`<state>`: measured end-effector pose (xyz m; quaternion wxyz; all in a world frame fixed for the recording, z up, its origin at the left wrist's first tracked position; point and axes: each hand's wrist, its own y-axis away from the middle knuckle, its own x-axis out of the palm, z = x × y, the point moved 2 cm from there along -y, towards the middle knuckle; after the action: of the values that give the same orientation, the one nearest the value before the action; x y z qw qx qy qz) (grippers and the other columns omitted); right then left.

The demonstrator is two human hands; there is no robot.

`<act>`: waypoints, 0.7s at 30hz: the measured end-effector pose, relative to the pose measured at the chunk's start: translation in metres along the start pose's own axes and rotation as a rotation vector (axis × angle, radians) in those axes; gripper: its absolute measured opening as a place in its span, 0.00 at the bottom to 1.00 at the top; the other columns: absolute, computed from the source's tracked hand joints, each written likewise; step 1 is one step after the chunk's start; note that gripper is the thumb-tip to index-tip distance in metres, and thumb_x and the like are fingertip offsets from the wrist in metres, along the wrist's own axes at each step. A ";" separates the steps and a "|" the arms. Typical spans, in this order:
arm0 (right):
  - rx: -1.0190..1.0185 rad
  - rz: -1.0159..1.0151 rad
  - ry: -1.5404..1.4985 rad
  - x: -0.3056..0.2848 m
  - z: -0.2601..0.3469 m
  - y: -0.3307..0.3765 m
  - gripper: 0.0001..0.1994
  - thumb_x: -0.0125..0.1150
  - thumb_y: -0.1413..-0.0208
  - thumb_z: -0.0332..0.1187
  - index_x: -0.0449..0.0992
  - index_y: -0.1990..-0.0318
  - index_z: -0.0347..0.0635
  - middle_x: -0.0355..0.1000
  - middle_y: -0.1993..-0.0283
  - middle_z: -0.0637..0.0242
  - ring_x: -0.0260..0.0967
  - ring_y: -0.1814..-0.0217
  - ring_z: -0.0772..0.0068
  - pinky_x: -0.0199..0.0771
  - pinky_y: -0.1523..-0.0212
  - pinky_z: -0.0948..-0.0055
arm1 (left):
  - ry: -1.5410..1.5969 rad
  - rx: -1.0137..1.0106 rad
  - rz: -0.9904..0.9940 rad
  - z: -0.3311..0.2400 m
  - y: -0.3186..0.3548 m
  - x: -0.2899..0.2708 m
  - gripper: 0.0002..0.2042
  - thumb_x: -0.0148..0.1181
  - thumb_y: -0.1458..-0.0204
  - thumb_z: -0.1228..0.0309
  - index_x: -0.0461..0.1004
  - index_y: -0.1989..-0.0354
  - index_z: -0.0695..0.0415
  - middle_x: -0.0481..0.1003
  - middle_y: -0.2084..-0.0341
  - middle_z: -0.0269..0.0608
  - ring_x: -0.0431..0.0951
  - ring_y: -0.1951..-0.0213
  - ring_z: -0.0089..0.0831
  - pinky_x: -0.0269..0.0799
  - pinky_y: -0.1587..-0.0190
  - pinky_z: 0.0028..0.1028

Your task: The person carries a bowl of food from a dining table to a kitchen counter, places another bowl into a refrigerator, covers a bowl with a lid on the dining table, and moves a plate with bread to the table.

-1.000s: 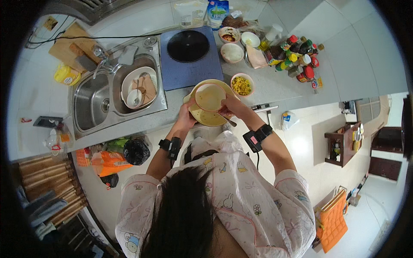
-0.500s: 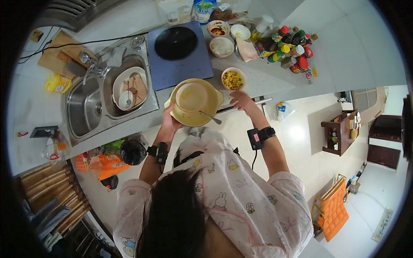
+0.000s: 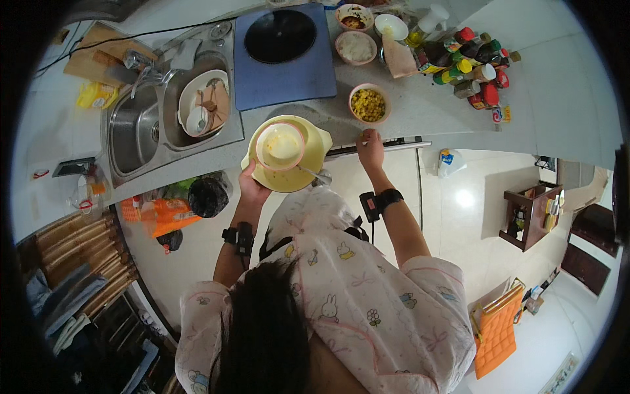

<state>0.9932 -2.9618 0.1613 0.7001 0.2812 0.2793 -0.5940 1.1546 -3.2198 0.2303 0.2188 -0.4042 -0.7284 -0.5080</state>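
Left hand [image 3: 254, 188] grips the near-left rim of the big yellow bowl [image 3: 317, 139], in which a small pink-rimmed bowl [image 3: 281, 146] sits, with a spoon [image 3: 317, 175] leaning over the near-right side. Right hand [image 3: 371, 148] is drawn narrow at the front edge of the tabletop [image 3: 433, 117], just below the bowl of corn [image 3: 369, 105]; whether its fingertips pinch anything, I cannot tell. The step in hand looks like steadying the nested bowls one-handed while the right hand works by the corn. Moving on would call for a level left grip, since the small bowl could slide or the spoon tip out. The yellow bowl juts past the front edge, over the floor. Beyond it lies the cooktop [image 3: 282, 85]; open room runs right of the corn, below the bottles [image 3: 482, 73].
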 end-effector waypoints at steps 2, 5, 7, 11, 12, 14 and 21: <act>-0.050 -0.024 0.053 0.001 0.003 -0.003 0.13 0.58 0.57 0.31 0.63 0.64 0.42 0.64 0.66 0.59 0.65 0.65 0.56 0.65 0.67 0.61 | 0.026 -0.002 -0.052 0.006 0.002 -0.003 0.22 0.29 0.44 0.58 0.51 0.44 0.57 0.56 0.46 0.45 0.58 0.45 0.40 0.55 0.45 0.40; 0.012 0.014 0.052 0.001 0.007 -0.004 0.12 0.56 0.56 0.32 0.63 0.64 0.42 0.64 0.66 0.58 0.65 0.66 0.53 0.65 0.68 0.61 | 0.091 -0.033 -0.083 0.011 0.009 -0.009 0.23 0.29 0.44 0.58 0.51 0.44 0.58 0.56 0.46 0.45 0.57 0.45 0.41 0.54 0.44 0.41; 0.033 0.029 0.077 0.005 0.004 -0.002 0.10 0.54 0.54 0.32 0.63 0.65 0.40 0.64 0.65 0.57 0.64 0.65 0.50 0.66 0.68 0.59 | 0.091 -0.055 -0.098 0.015 0.016 -0.012 0.23 0.28 0.44 0.58 0.51 0.43 0.57 0.55 0.45 0.45 0.56 0.44 0.42 0.53 0.44 0.42; 0.025 -0.008 0.180 0.013 0.000 -0.001 0.09 0.51 0.52 0.32 0.61 0.65 0.39 0.62 0.62 0.55 0.64 0.65 0.48 0.66 0.68 0.57 | 0.123 -0.053 -0.057 0.020 0.018 -0.019 0.23 0.28 0.44 0.59 0.51 0.43 0.58 0.55 0.45 0.46 0.57 0.44 0.42 0.53 0.44 0.42; 0.054 0.002 0.197 0.013 0.003 -0.002 0.09 0.51 0.52 0.31 0.61 0.65 0.39 0.61 0.61 0.54 0.64 0.64 0.48 0.66 0.67 0.56 | 0.114 -0.039 -0.041 0.019 0.017 -0.019 0.23 0.28 0.44 0.59 0.51 0.43 0.58 0.55 0.45 0.46 0.57 0.44 0.42 0.53 0.44 0.42; 0.079 0.010 0.212 0.011 0.008 -0.003 0.09 0.50 0.52 0.30 0.60 0.65 0.39 0.60 0.59 0.53 0.64 0.63 0.47 0.67 0.67 0.55 | 0.104 -0.019 -0.022 0.017 0.017 -0.017 0.23 0.28 0.44 0.58 0.51 0.43 0.58 0.55 0.45 0.46 0.57 0.45 0.42 0.53 0.44 0.41; 0.001 0.055 0.142 0.005 0.009 0.013 0.10 0.51 0.56 0.27 0.60 0.65 0.39 0.60 0.61 0.55 0.62 0.62 0.49 0.65 0.66 0.56 | 0.121 0.007 -0.074 0.017 0.025 -0.031 0.23 0.29 0.43 0.58 0.52 0.43 0.57 0.56 0.45 0.45 0.58 0.45 0.41 0.54 0.44 0.40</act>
<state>1.0071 -2.9700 0.1647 0.6945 0.3303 0.3201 -0.5533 1.1942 -3.2119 0.2154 0.2451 -0.3449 -0.7300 -0.5368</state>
